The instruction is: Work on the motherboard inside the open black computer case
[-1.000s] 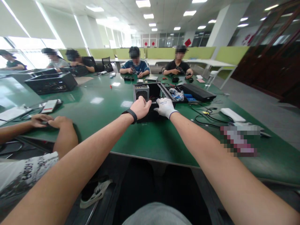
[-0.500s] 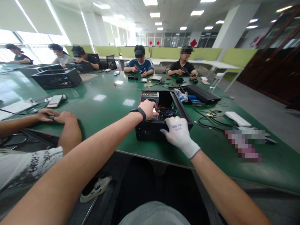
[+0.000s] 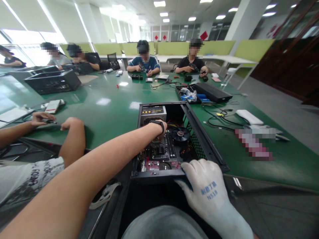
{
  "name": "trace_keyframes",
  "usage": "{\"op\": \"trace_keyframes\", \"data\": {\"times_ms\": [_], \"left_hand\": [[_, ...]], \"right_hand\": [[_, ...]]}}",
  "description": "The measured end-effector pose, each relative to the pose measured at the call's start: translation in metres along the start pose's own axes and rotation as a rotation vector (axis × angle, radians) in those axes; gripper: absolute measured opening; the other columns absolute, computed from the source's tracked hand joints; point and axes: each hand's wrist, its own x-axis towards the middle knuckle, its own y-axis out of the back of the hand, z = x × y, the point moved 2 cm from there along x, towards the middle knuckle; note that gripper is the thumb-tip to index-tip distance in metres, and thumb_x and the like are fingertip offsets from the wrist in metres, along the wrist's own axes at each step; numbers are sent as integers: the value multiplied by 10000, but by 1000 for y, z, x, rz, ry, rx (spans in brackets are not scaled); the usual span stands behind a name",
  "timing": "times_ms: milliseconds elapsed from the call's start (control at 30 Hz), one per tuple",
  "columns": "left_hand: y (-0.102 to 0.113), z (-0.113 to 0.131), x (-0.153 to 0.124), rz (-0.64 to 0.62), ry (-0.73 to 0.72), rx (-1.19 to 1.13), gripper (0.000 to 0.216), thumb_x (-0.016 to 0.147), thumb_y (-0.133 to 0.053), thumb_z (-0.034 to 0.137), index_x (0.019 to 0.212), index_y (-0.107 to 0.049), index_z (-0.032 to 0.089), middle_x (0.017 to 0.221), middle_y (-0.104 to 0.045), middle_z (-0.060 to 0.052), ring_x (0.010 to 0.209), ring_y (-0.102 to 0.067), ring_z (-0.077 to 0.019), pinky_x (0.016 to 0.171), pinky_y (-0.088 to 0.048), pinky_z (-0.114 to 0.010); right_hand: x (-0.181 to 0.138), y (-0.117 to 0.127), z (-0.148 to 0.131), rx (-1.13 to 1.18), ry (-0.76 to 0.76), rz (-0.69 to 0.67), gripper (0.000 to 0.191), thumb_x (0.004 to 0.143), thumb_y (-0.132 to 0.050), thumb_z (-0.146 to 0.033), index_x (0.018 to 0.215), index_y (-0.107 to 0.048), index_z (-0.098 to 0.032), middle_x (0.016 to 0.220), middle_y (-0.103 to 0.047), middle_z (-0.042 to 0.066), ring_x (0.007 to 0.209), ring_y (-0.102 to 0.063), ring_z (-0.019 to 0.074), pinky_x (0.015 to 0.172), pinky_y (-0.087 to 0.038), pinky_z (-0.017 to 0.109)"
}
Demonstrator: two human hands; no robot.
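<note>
An open black computer case (image 3: pixel 163 173) lies at the table's near edge, its near end jutting over the edge. Inside it show a power supply (image 3: pixel 153 111), a round black fan (image 3: pixel 180 134) and a motherboard (image 3: pixel 160 151). My left hand (image 3: pixel 162 128), bare with a dark wristband, reaches into the case just in front of the power supply; its fingers are hidden. In a white glove, my right hand (image 3: pixel 204 181) grips the case's near right rim, thumb on the outside and fingers over the top.
The green table (image 3: pixel 109 116) stretches ahead. Black cables (image 3: pixel 219 116) and a white object (image 3: pixel 249 117) lie to the right. Behind the case sits an open black toolbox (image 3: pixel 211 92). To the left, a person's hands (image 3: pixel 45 119) rest over the table edge; other people sit opposite.
The case has come toward me and now overhangs the near edge, with more of its inside showing. My right hand has moved with it. My left hand stays within it, fingers now out of sight.
</note>
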Motion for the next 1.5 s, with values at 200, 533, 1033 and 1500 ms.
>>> {"op": "trace_keyframes", "data": {"times_ms": [200,533,1033,1500], "left_hand": [[-17,0,12,8,-16,-24,804,503,-883,439,1203,-694,92,1147,-707,-212,1022,-684,-326,858,-566,-339],[-19,0,17,23,-14,-1,860,464,-904,423,1237,-680,120,1198,-688,-206,1053,-672,-348,889,-556,-357],[-19,-1,22,11,-11,-38,701,452,-901,380,1075,-756,94,1045,-743,-186,999,-686,-354,892,-556,-385],[-17,-1,16,-6,-4,-13,642,433,-902,389,1017,-777,152,984,-762,-133,1002,-685,-322,918,-532,-346]], "right_hand": [[-1,0,-2,20,-7,-3,245,775,-704,-392,930,-613,-226,806,-577,41,761,-438,225,697,-217,355],[-1,1,-3,13,0,13,247,782,-688,-398,939,-608,-225,808,-585,44,763,-452,228,700,-225,359],[-1,0,-3,-26,4,21,282,769,-693,-401,969,-620,-216,816,-596,50,765,-463,229,710,-242,362],[-14,5,4,101,72,149,451,829,-649,-409,1216,-564,-193,1088,-635,104,999,-551,271,895,-380,433]]}}
